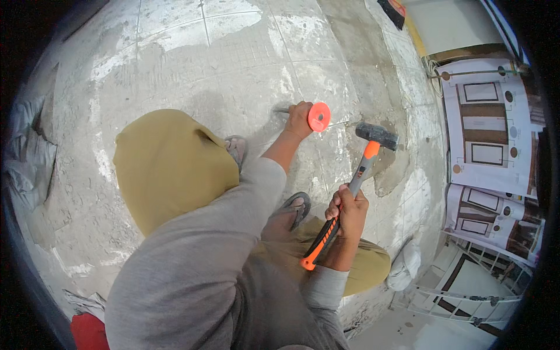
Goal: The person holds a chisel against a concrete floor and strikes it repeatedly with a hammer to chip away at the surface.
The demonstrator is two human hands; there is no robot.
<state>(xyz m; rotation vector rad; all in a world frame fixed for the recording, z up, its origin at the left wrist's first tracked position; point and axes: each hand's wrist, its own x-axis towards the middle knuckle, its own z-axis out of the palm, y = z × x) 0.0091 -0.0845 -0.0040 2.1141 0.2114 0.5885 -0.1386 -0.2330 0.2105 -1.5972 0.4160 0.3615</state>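
My left hand (300, 119) is wrapped round a chisel (282, 110) with a round orange-red hand guard (319, 117) at its near end. The dark shaft points left toward the worn concrete floor; I cannot tell whether its tip touches. In my right hand (350, 211) is a club hammer (364, 165), gripped midway along its grey, black and orange handle. Its dark, dusty head (377, 136) is raised to the right of the guard, apart from it. Both hands are closed.
My sandalled feet (298, 210) are on the scuffed grey floor (233, 87), which has cut lines and white patches. Printed door posters (487, 122) hang at the right, above a white metal rack (466, 300). A white sack (405, 266) lies by my right knee, and pale sacks (29, 154) lie far left.
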